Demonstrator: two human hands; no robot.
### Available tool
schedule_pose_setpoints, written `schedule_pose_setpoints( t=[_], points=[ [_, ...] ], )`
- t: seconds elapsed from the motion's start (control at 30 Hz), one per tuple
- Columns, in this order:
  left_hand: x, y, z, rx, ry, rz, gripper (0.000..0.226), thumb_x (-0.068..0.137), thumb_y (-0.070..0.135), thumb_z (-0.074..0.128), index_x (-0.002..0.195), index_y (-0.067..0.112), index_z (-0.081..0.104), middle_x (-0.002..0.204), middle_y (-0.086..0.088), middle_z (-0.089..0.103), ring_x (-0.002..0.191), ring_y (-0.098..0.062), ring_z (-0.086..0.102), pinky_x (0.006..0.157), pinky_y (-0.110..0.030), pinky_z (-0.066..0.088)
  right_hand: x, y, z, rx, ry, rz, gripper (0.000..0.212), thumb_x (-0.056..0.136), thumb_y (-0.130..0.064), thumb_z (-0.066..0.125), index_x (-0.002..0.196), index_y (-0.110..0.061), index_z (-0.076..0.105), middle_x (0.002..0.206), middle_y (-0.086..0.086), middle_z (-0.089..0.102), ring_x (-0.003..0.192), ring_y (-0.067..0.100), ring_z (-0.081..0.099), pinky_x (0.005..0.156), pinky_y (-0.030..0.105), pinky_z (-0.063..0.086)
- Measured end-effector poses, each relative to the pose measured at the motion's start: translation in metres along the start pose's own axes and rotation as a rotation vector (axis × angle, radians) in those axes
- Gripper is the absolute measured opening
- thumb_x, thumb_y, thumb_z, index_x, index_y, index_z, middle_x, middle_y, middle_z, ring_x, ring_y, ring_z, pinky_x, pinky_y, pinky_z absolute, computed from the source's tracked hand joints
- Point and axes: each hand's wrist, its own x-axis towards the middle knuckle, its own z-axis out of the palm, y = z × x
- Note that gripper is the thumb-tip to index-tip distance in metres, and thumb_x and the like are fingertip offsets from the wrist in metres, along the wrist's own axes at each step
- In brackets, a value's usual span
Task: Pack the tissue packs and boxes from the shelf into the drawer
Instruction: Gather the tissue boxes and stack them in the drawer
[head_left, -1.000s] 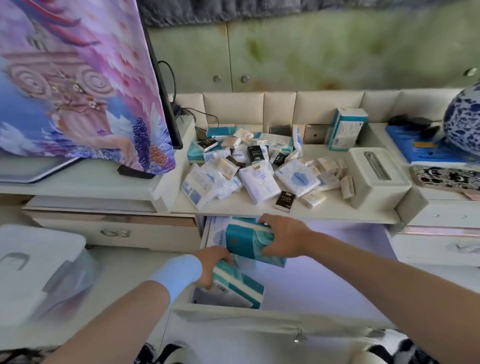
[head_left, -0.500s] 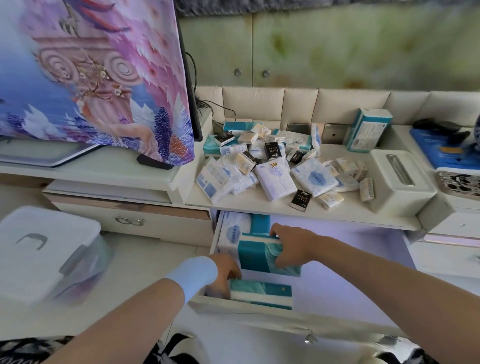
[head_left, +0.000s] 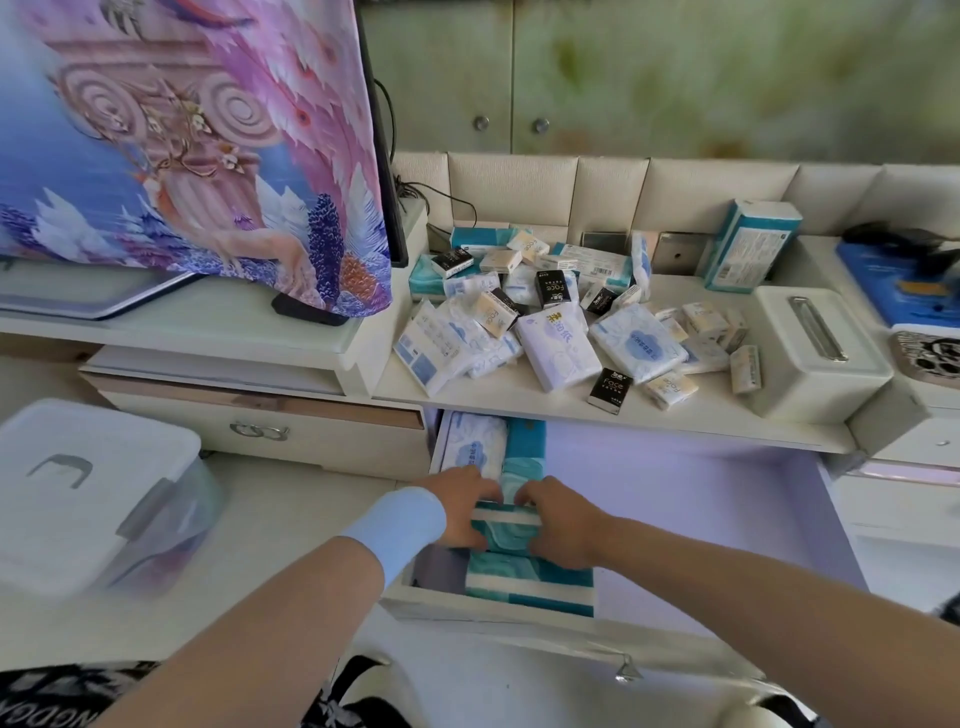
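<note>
A teal pack is gripped between both hands in the left part of the open drawer. The left hand is curled round its left end and the right hand round its right end, with fingers bent over the top edge. Whether the pack is resting on the drawer floor cannot be told. A blue wristband is worn on the left wrist.

Just in front of it, a second teal pack is laid against the drawer's front wall. Behind the hands, a white pack and a third teal pack are set side by side at the back, the white one on the left.

On the shelf above the drawer, a heap of small packs is piled, with white, cream and black ones mixed. A teal box is stood upright at the back right, and a white tissue holder is placed just right of the heap.

Further left, a screen is draped with a printed cloth, and a lidded bin is seen blurred at the lower left
</note>
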Motion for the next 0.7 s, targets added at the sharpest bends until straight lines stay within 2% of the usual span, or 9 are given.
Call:
schedule_pose_setpoints(
  t=[0.1,0.17,0.23,0.3,0.37,0.47,0.57,0.63,0.7],
  points=[
    [0.006,0.000,0.011,0.085,-0.011,0.034,0.050,0.088,0.025,0.069,0.134,0.030,0.051,0.136,-0.005,0.039,0.123,-0.027,0.044,0.087,-0.032,0.041,-0.008,0.003,-0.018,-0.077,-0.035,0.249,0.057,0.085,-0.044,0.063,0.129,-0.013,0.044,0.123,0.008,0.052,0.102,0.023,0.057,0.083,0.032,0.047],
    [0.008,-0.003,0.010,0.081,0.005,0.036,0.045,0.090,0.022,0.066,0.132,0.030,0.053,0.136,-0.005,0.040,0.121,-0.027,0.045,0.085,-0.033,0.043,-0.019,0.006,-0.023,-0.094,-0.296,0.484,0.058,0.092,-0.047,0.051,0.134,-0.007,0.044,0.117,0.013,0.057,0.099,0.029,0.061,0.085,0.035,0.050],
    [0.009,-0.004,0.008,0.073,0.001,0.037,0.044,0.091,0.022,0.063,0.133,0.031,0.053,0.136,-0.003,0.040,0.122,-0.026,0.044,0.089,-0.037,0.046,-0.025,0.007,-0.015,0.144,-0.482,0.599,0.049,0.097,-0.039,0.044,0.133,-0.005,0.047,0.120,0.019,0.061,0.097,0.034,0.066,0.088,0.041,0.054],
    [0.010,-0.005,0.009,0.043,0.012,0.024,0.048,0.090,0.023,0.063,0.136,0.032,0.050,0.136,-0.002,0.040,0.122,-0.024,0.043,0.086,-0.034,0.044,-0.019,0.005,0.002,0.351,-0.413,0.561,0.034,0.097,-0.025,0.045,0.122,-0.003,0.053,0.113,0.020,0.066,0.081,0.028,0.067,0.083,0.040,0.057],
    [0.010,-0.007,0.010,0.032,0.023,0.003,0.054,0.088,0.028,0.066,0.138,0.034,0.046,0.136,-0.001,0.040,0.123,-0.023,0.042,0.083,-0.031,0.041,-0.011,-0.001,0.016,0.490,-0.361,0.533,0.026,0.094,-0.019,0.050,0.114,-0.003,0.055,0.097,0.018,0.069,0.070,0.023,0.066,0.085,0.044,0.059],
    [0.011,-0.013,0.012,0.089,0.033,-0.006,0.066,0.081,0.043,0.073,0.139,0.036,0.042,0.137,0.000,0.041,0.124,-0.022,0.041,0.092,-0.036,0.044,-0.003,-0.003,0.016,0.445,-0.356,0.488,0.022,0.091,-0.023,0.057,0.108,-0.009,0.054,0.100,0.011,0.066,0.080,0.023,0.067,0.077,0.039,0.059],
    [0.011,-0.016,0.014,0.148,0.032,0.005,0.080,0.075,0.052,0.075,0.143,0.038,0.035,0.137,0.002,0.040,0.125,-0.023,0.040,0.093,-0.038,0.043,0.002,0.002,0.011,0.471,-0.280,0.507,0.026,0.091,-0.023,0.055,0.110,-0.005,0.056,0.105,0.012,0.069,0.077,0.025,0.069,0.071,0.035,0.059],
    [0.011,-0.015,0.016,0.155,0.017,-0.012,0.078,0.076,0.054,0.072,0.143,0.039,0.035,0.138,0.001,0.039,0.126,-0.023,0.040,0.095,-0.039,0.044,0.004,0.003,0.008,0.505,-0.276,0.492,0.027,0.091,-0.017,0.053,0.113,-0.003,0.058,0.108,0.014,0.071,0.084,0.023,0.072,0.077,0.037,0.060],
    [0.012,-0.015,0.013,0.109,0.019,-0.048,0.067,0.082,0.057,0.065,0.141,0.038,0.040,0.137,0.001,0.041,0.125,-0.022,0.042,0.096,-0.039,0.045,0.006,0.005,0.003,0.340,-0.343,0.424,0.030,0.092,-0.017,0.054,0.119,-0.004,0.060,0.109,0.010,0.070,0.087,0.021,0.073,0.081,0.038,0.060]
  ],
)
